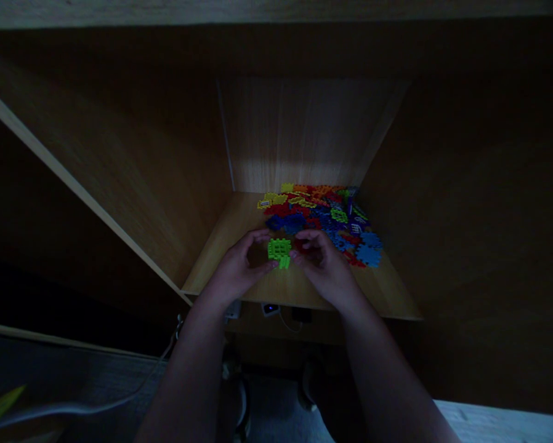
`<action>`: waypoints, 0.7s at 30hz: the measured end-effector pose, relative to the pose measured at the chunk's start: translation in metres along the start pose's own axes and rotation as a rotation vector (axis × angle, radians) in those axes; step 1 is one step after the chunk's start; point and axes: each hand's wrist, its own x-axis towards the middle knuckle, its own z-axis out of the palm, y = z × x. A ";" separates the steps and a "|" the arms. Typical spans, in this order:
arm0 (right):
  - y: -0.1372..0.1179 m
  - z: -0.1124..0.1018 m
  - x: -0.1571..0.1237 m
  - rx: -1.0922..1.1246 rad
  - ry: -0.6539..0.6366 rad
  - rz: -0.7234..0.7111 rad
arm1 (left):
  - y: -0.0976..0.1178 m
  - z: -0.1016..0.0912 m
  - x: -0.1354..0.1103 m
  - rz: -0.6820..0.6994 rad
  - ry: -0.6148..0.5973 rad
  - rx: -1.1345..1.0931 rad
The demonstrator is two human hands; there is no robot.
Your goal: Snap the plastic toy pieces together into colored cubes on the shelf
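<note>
- My left hand (239,266), just left of centre in the frame, is half curled, thumb and fingers parted around the left side of a green toothed piece (279,246); the thumb tip appears to touch its lower edge.
- My right hand (325,269), just right of centre, is also loosely curved, its thumb at the piece's right edge. I cannot tell how firmly either hand grips.
- The green piece sits between my hands near the middle of the frame, with a smaller green part (284,263) at its lower edge (joined or merely overlapping, I can't say in this gloom).
- I judge it light, stiff plastic, a little slick, its thin teeth the likeliest to snap; opposite side edges, pinched with thumb and finger, look the best hold.
- Beyond my fingers, right of centre, spreads a pile of coloured pieces (339,215): yellow, red, blue and purple.
- All this is over or on a wooden shelf (387,289); below it, at lower centre, a small device (270,309) shows a bluish light.
</note>
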 end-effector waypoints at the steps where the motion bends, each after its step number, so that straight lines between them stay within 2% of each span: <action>1: -0.001 -0.004 0.001 -0.033 0.025 -0.003 | 0.000 0.000 0.000 -0.004 -0.001 0.002; 6: 0.007 -0.038 0.015 -0.441 0.131 -0.131 | 0.001 -0.002 0.001 -0.022 -0.005 0.025; 10: 0.031 -0.052 0.032 -0.695 0.124 -0.060 | 0.000 -0.002 0.001 -0.029 0.000 0.023; 15: 0.051 -0.046 0.057 -0.745 -0.019 0.032 | -0.001 -0.002 0.001 -0.028 0.005 0.029; 18: 0.051 -0.043 0.069 -0.725 0.000 0.101 | -0.002 -0.002 0.000 -0.016 0.011 0.020; 21: 0.048 -0.044 0.074 -0.749 0.011 0.075 | -0.002 -0.002 -0.001 -0.013 0.022 0.034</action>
